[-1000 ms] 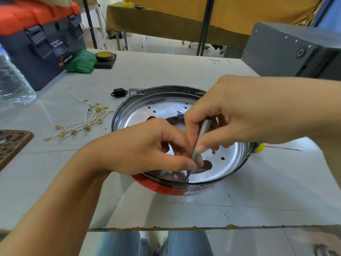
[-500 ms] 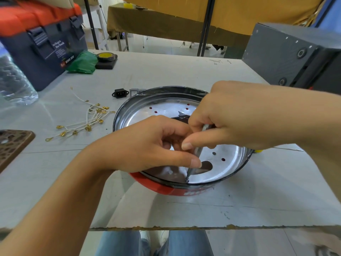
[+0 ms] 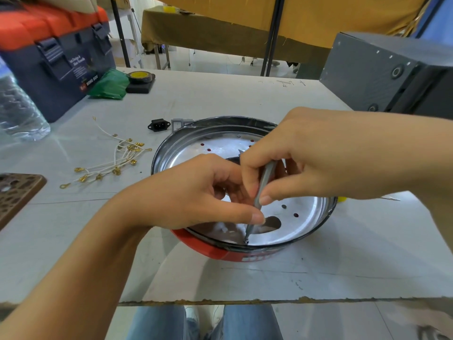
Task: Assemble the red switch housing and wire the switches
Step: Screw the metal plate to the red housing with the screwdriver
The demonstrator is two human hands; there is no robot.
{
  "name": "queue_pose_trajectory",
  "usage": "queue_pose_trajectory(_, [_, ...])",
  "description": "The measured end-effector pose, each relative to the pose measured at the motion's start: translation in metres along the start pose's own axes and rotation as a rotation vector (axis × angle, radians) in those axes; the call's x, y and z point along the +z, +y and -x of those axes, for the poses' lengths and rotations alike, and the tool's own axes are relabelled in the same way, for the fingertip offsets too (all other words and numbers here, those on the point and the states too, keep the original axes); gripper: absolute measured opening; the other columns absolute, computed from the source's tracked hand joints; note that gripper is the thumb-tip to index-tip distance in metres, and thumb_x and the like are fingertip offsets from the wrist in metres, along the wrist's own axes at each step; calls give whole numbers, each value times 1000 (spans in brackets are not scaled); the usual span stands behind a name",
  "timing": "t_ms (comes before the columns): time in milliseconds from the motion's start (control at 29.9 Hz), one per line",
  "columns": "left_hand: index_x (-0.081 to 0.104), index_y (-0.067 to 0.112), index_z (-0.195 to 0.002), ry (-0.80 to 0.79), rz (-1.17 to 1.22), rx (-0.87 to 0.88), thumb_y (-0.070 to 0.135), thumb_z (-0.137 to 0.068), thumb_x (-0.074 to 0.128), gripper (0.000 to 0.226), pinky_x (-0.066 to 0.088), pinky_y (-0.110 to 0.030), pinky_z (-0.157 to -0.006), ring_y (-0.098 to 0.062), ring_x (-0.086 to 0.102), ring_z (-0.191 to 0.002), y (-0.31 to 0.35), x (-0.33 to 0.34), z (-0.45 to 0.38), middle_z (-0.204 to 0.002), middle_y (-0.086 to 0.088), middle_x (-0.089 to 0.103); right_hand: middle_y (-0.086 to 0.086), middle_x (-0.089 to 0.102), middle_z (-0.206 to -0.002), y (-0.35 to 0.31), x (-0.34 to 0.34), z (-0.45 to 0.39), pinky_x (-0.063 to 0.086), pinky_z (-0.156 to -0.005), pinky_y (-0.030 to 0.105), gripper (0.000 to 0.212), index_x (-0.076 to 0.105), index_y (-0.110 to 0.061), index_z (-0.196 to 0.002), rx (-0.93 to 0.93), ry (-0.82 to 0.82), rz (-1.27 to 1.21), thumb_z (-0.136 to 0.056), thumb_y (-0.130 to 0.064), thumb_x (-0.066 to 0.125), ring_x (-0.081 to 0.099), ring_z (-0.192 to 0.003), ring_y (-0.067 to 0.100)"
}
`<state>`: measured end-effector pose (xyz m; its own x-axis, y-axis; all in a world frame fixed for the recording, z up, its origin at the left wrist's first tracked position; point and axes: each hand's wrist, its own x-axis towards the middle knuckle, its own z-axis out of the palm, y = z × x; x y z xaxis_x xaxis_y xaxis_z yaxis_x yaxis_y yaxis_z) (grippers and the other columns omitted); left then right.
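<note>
At far left on the surface [image 3: 220,99] we note a water bottle [image 3: 17,111], a blue toolbox [image 3: 61,67] with an orange lid, and a bundle of white wires [image 3: 107,163] with gold terminals. Just right of these, a black socket [image 3: 158,124] lies near the far rim of the red switch housing [image 3: 215,250], which sits at centre with its shiny metal pan [image 3: 301,219] facing up. Our left hand [image 3: 186,192] reaches in from lower left, fingers curled, thumb tip steadying the screwdriver [image 3: 261,192] low on its shaft. Our right hand [image 3: 318,155] comes in from the right, pinching the upper shaft between thumb and forefinger. The tip meets a screw [image 3: 246,241] at the pan's near edge. A grey box [image 3: 382,74] stands at far right.
</note>
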<state>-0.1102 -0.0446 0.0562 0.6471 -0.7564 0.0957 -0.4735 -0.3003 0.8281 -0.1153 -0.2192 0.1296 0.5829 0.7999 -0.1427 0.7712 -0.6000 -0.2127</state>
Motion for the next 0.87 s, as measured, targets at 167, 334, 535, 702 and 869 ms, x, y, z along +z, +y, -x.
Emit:
queue_pose_trajectory(167, [70, 17, -89, 40, 2, 18, 24, -79, 66, 13, 48, -46, -81, -22, 65, -83, 3, -2, 3, -87, -1, 72, -29, 54, -56, -5, 0, -2, 35, -61, 3, 12, 65, -25, -70, 15, -11, -10, -81, -31, 65, 50, -62, -12])
queue_pose_trajectory(334, [69, 11, -88, 253, -63, 94, -3, -77, 51, 26, 49, -42, -80, -23, 64, -84, 1, 0, 10, -83, 0, 70, -39, 49, -63, -10, 1, -5, 35, -63, 4, 25, 53, -26, -63, 42, -24, 26, -83, -38, 60, 47, -63, -14])
queue_pose_trajectory(535, [71, 22, -88, 86, -469, 159, 5, -80, 61, 21, 41, -14, -73, 2, 60, -81, 3, -2, 17, -86, 25, 64, -20, 53, -60, -12, 5, -6, 36, -60, 11, 25, 58, -21, -68, 33, 24, 64, -82, -41, 56, 47, -61, -7])
queue_pose_trajectory(702, [65, 19, -79, -42, -561, 139, 12, -87, 52, 16, 40, -26, -84, -10, 55, -78, -1, 2, 21, -81, 25, 56, -12, 50, -61, -12, 8, -2, 35, -63, 16, 15, 63, -25, -84, 47, -22, 86, -85, -36, 53, 46, -67, -3])
queue_pose_trajectory(869, [72, 26, -106, -29, -547, 39, 21, -87, 44, 33, 32, -16, -99, -4, 59, -97, 0, 5, 23, -104, 20, 67, -10, 61, -70, -10, 4, -1, 37, -63, 16, 6, 68, -27, -85, 40, -48, 96, -85, -28, 62, 50, -70, 1])
